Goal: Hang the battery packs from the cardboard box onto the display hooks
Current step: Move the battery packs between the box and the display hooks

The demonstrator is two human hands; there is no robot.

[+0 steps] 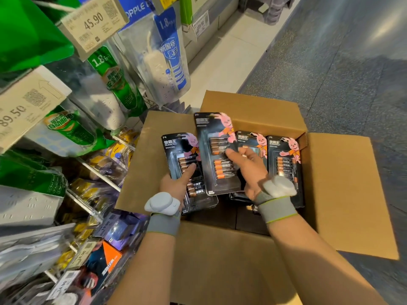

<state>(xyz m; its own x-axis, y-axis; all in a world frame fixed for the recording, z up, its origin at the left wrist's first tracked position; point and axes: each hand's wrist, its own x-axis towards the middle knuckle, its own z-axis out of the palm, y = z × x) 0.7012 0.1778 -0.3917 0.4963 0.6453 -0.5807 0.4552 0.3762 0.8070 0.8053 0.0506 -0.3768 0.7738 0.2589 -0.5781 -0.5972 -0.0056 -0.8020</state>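
Left hand (174, 186) gripping a short battery pack (180, 155), thumb on its front, right hand (251, 172) pinching a taller battery pack (211, 137) at its 3 o'clock, both over the open cardboard box (330, 183), spare packs (284, 155) inside, display hooks (99, 173) at 9 o'clock

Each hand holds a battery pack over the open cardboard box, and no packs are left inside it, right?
Not quite. In the head view the left hand holds one pack and the right hand another pack over the open cardboard box, but more packs stand inside it, at its right side.
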